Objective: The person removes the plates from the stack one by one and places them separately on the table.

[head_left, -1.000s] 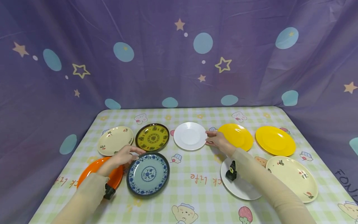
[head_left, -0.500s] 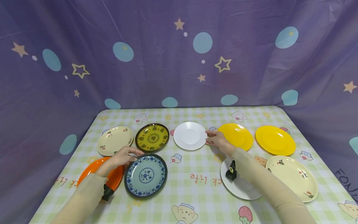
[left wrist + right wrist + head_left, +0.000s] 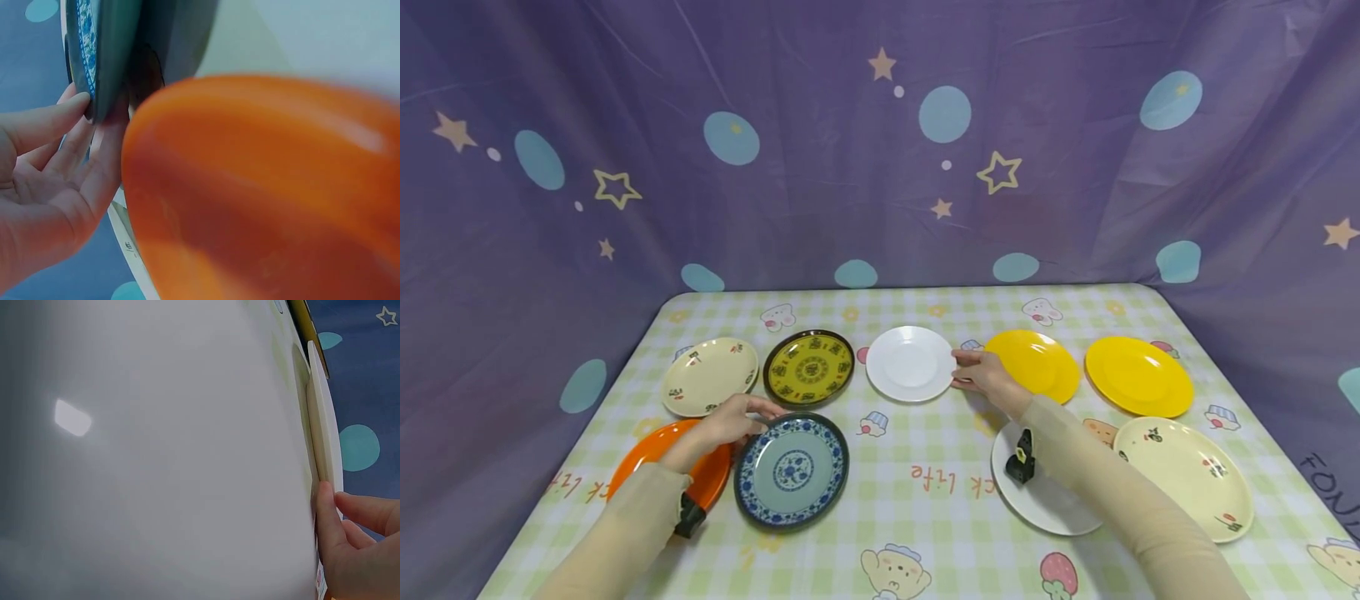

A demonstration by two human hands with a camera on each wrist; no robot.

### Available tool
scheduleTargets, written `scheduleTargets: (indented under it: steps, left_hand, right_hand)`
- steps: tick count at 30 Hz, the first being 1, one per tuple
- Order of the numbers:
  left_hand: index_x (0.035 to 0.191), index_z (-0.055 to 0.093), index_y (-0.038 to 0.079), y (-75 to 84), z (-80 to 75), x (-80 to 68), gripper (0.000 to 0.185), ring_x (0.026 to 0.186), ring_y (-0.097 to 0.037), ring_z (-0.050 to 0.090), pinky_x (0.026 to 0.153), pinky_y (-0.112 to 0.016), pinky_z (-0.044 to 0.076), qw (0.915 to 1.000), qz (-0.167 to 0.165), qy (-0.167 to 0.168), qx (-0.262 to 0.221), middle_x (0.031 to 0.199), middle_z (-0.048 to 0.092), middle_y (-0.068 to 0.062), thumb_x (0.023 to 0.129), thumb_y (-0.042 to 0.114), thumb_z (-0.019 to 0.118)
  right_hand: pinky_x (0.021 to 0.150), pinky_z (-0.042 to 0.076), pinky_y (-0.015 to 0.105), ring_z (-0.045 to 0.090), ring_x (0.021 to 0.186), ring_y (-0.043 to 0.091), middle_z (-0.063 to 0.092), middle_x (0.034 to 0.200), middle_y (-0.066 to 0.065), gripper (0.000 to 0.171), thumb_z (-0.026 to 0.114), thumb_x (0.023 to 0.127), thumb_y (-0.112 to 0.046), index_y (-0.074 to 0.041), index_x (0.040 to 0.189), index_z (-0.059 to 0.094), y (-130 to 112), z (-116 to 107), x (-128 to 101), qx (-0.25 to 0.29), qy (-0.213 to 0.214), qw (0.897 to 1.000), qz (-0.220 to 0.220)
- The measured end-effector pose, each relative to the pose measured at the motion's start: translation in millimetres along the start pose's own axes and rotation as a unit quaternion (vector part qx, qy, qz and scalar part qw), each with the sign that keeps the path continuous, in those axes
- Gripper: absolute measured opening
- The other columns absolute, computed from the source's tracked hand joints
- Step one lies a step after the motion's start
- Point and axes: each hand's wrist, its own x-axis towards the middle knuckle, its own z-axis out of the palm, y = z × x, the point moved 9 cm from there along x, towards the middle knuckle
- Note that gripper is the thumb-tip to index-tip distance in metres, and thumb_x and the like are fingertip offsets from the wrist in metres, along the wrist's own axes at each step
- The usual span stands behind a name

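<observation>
My left hand (image 3: 737, 421) pinches the upper left rim of a blue-and-white patterned plate (image 3: 793, 471); in the left wrist view the thumb lies on top of the rim and the fingers are beneath it. An orange plate (image 3: 647, 457) lies under that forearm, partly hidden by it. My right hand (image 3: 988, 377) pinches the right edge of a small white plate (image 3: 910, 364) at the back middle of the table. In the right wrist view its thumb and fingers are at the rim of this plate (image 3: 322, 419), seen nearly edge-on.
Behind the left hand are a cream plate (image 3: 710, 377) and an olive plate (image 3: 808, 367) with a dark rim. Two yellow plates (image 3: 1138, 377) stand back right. A larger white plate (image 3: 1045, 504) lies partly under the right forearm, with an oval cream plate (image 3: 1187, 479) beside it.
The blue-and-white plate has shifted slightly left and toward the person, with the left hand on its rim. The right hand and the small white plate have stayed in place.
</observation>
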Motion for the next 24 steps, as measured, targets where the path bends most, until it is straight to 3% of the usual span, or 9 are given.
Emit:
scheduleTargets:
  steps: [9, 16, 24]
  left_hand:
    - [0.105, 0.063, 0.003, 1.6, 1.7, -1.1, 0.035, 0.063, -0.016, 0.050, 0.047, -0.026, 0.044, 1.0000, -0.001, 0.000, 0.006, 0.096, 0.058, -0.010, 0.075, -0.011, 0.051]
    - [0.105, 0.063, 0.003, 2.2, 2.0, -2.9, 0.034, 0.078, -0.018, 0.052, 0.053, -0.028, 0.049, 0.9999, -0.010, 0.000, 0.007, 0.095, 0.058, -0.009, 0.075, -0.010, 0.052]
    - [0.104, 0.063, 0.003, 0.8, 1.7, -2.5, 0.034, 0.081, -0.019, 0.050, 0.052, -0.028, 0.047, 0.9999, -0.007, 0.007, 0.006, 0.093, 0.057, -0.008, 0.075, -0.010, 0.052]
  right_hand:
    - [0.076, 0.053, 0.028, 0.059, 0.071, 0.012, 0.036, 0.136, 0.019, 0.049, 0.050, 0.085, 0.008, 0.001, 0.132, 0.038, 0.7, -0.5, -1.6, 0.014, -0.010, 1.000, 0.007]
    - [0.073, 0.054, 0.029, 0.060, 0.067, 0.012, 0.036, 0.135, 0.021, 0.050, 0.050, 0.084, 0.009, 0.002, 0.132, 0.037, -0.3, -0.6, -2.8, 0.021, -0.014, 1.000, -0.001]
    - [0.070, 0.054, 0.028, 0.060, 0.068, 0.012, 0.038, 0.133, 0.021, 0.050, 0.051, 0.083, 0.010, 0.001, 0.130, 0.040, 0.5, -5.1, -3.5, 0.013, 0.004, 1.000, 0.012]
